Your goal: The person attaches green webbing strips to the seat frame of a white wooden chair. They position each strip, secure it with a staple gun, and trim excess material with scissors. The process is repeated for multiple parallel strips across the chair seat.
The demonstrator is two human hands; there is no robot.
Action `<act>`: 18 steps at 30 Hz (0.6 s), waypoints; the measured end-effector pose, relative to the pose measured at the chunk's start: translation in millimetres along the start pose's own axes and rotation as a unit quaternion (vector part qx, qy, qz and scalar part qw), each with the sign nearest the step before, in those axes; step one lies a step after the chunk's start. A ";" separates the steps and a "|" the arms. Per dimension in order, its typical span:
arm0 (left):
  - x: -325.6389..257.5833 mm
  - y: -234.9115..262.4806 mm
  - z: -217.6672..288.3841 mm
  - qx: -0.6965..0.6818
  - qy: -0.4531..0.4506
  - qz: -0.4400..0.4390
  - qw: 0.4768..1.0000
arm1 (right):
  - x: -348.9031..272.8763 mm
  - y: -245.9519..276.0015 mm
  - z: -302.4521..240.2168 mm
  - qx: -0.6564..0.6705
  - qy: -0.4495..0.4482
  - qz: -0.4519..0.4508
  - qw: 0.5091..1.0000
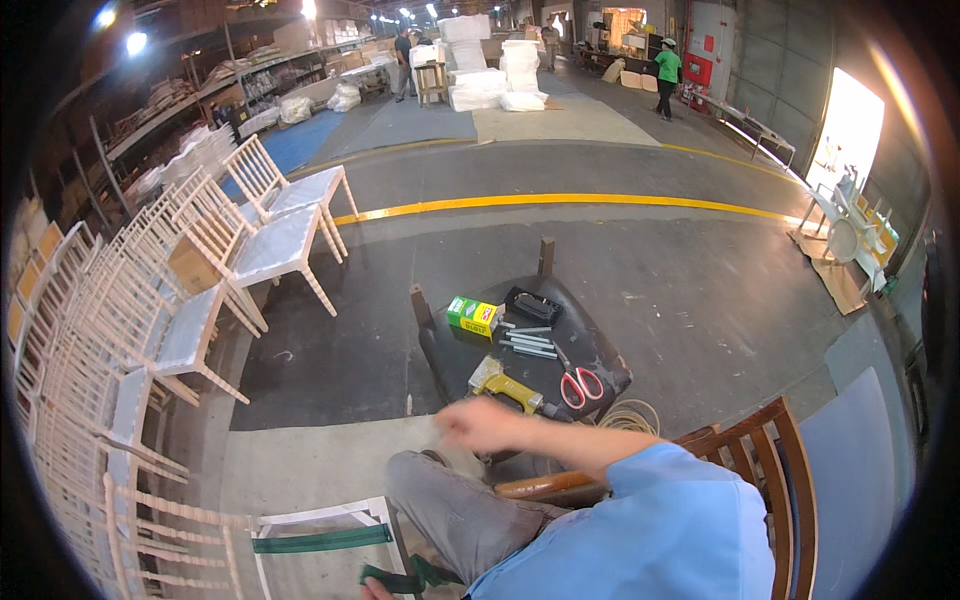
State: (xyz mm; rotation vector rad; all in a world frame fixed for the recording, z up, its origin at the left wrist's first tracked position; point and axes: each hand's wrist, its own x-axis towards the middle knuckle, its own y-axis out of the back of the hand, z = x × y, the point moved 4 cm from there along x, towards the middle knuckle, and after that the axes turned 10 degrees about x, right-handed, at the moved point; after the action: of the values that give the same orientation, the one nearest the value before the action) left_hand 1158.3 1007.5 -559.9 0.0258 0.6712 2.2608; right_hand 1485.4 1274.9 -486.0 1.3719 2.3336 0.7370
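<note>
One green webbing strap [322,540] spans the white frame [310,512], otherwise unstrapped. The left hand [376,591] pinches a loose green strip [402,582]; whether the blurred right hand [470,425] grips anything, I cannot tell.

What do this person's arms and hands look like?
The right arm has a short light-blue sleeve and is bare below. The right hand is blurry, but no glove shows. Only part of the left hand shows, gloveless; its sleeve can't be made out.
</note>
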 end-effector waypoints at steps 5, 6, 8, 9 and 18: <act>-2.5 46.4 125.3 -0.086 -0.121 0.034 0.988 | -6.5 -160.4 -130.0 0.263 0.190 -0.327 0.888; -5.4 58.3 148.2 -0.079 -0.154 0.056 0.983 | -12.9 -185.5 -150.4 0.284 0.207 -0.389 0.852; -10.4 86.6 175.4 -0.100 -0.119 0.125 0.980 | -32.1 -222.3 -171.1 0.403 0.126 -0.430 0.798; -9.0 99.9 185.3 -0.186 -0.124 0.112 0.968 | -36.0 -229.0 -173.8 0.356 0.184 -0.396 0.826; -36.6 197.2 167.1 0.072 -0.139 0.359 0.920 | -66.7 -254.7 -110.3 0.053 0.157 -0.544 0.823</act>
State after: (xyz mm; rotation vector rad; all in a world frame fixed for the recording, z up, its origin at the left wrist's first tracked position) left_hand 1088.5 946.7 -315.8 0.7649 0.7495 2.8071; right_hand 1280.3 1085.1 -544.3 -0.2370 2.8472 0.4505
